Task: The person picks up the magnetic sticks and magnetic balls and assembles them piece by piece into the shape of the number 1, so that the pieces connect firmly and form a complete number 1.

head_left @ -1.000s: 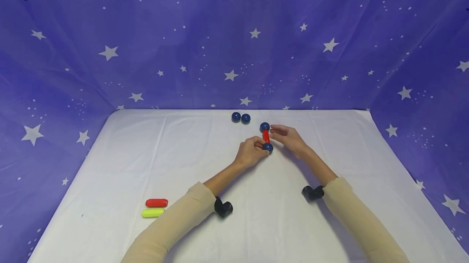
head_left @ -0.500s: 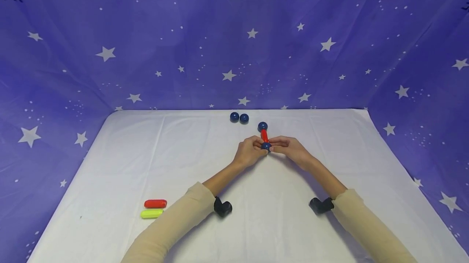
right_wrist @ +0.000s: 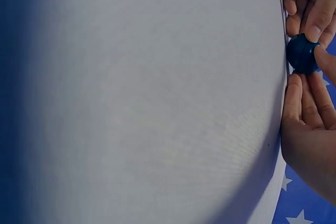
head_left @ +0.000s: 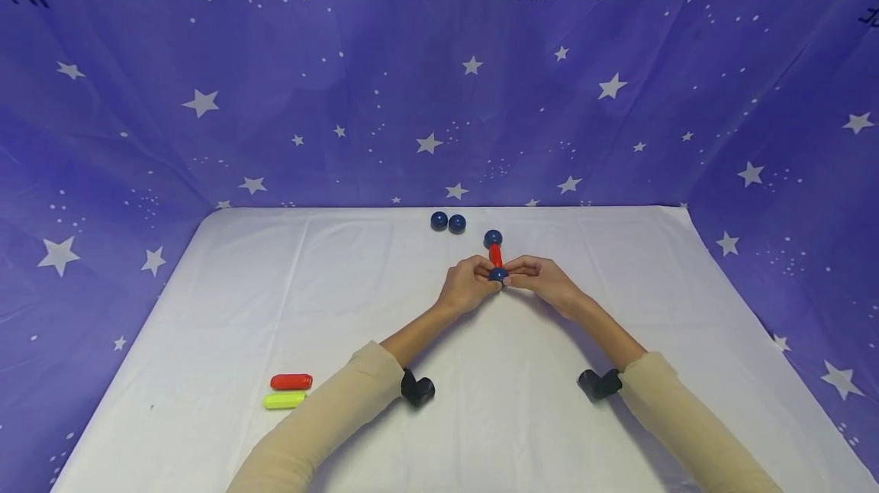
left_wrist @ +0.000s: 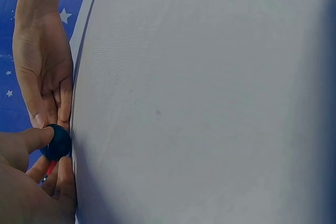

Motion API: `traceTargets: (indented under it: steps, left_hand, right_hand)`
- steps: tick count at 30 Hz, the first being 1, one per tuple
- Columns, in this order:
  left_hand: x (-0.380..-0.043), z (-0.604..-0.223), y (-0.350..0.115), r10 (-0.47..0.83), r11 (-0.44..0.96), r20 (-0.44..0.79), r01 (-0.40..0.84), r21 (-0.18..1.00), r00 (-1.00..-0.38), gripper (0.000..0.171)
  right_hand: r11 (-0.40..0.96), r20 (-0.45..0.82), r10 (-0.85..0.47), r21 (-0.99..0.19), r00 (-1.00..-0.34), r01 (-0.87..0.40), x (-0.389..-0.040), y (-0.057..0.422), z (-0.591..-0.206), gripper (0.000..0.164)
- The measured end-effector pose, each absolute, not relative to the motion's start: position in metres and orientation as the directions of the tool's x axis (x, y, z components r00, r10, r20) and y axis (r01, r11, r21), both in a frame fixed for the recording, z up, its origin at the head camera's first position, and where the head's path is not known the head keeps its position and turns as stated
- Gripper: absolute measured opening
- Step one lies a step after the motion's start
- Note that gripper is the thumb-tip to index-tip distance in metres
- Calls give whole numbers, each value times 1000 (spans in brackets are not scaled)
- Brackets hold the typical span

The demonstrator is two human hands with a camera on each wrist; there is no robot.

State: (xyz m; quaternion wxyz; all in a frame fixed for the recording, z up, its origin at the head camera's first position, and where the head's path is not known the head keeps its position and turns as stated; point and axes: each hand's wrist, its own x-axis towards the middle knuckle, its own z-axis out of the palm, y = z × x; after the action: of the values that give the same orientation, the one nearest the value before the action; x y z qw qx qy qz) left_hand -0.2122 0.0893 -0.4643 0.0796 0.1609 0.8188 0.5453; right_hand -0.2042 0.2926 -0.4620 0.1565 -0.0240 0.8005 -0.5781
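Observation:
My left hand and right hand meet at the near blue ball, each pinching it between thumb and fingers from its own side. In the left wrist view the same ball sits between both thumbs and the fingertips. The right wrist view shows the ball too, with a thumb on its upper side. From it a short red rod runs away from me to a second blue ball, so the three form a dumbbell shape. Fingers partly cover the rod's near end.
Two more blue balls lie side by side near the back edge of the white table. At the left front, a red rod lies just behind a yellow-green rod. Purple star-printed cloth walls the back and sides.
My right hand has come down from beside the red rod to the near ball and now pinches it. My left hand has kept its hold there.

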Motion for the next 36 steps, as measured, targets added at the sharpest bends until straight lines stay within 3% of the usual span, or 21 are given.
traceTargets:
  steps: [4,12,30,36]
  left_hand:
    - [-210,-463,88,361,351,38,173,920,-932,27]
    - [-197,-448,73,420,381,2,178,907,-907,48]
    - [-161,-389,-18,479,368,76,279,887,-874,43]
    - [-151,-386,-58,463,405,93,304,863,-881,41]
  right_hand:
    - [327,-231,-214,-933,-949,154,-205,292,-461,37]
    - [314,-241,-204,-934,-949,170,-206,290,-459,34]
    - [354,-270,-184,-915,-945,193,-206,288,-457,36]
    - [339,-267,-199,-922,-943,189,-205,290,-456,36]
